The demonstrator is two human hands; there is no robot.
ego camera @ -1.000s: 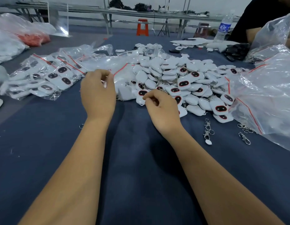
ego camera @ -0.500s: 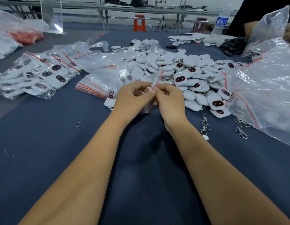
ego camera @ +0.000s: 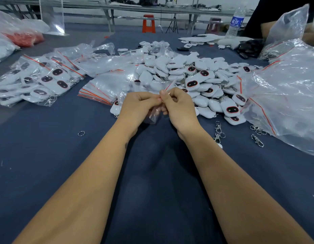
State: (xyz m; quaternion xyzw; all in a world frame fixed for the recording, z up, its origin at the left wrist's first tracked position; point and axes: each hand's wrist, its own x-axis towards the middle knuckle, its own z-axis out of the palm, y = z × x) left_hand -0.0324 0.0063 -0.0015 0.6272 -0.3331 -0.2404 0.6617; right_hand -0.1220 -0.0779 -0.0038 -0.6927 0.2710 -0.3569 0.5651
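**Both hands pinching one small clear bag over the table**

Your left hand [ego camera: 138, 105] and right hand [ego camera: 180, 104] meet fingertip to fingertip over the middle of the table [ego camera: 152, 173]. The fingers of each are curled and pinch the top of one small clear bag [ego camera: 153, 113]. The bag hangs between the two hands, its lower end near the dark blue cloth. Its red seal strip [ego camera: 168, 85] sticks up past your right thumb. Whether the bag holds anything cannot be told.

Just beyond the hands lies a pile of white keychains [ego camera: 202, 80] with dark oval faces, spreading toward the right edge. Left of the pile, a stack of empty bags [ego camera: 100, 88] lies flat, and filled bags [ego camera: 41, 80] lie nearer the left edge. A large crumpled plastic bag [ego camera: 284, 95] covers the right edge.

Loose metal clasps [ego camera: 218, 132] lie just right of your right wrist. A single key ring [ego camera: 81, 133] lies left of your left forearm. A water bottle [ego camera: 235, 23] stands near the far right corner.
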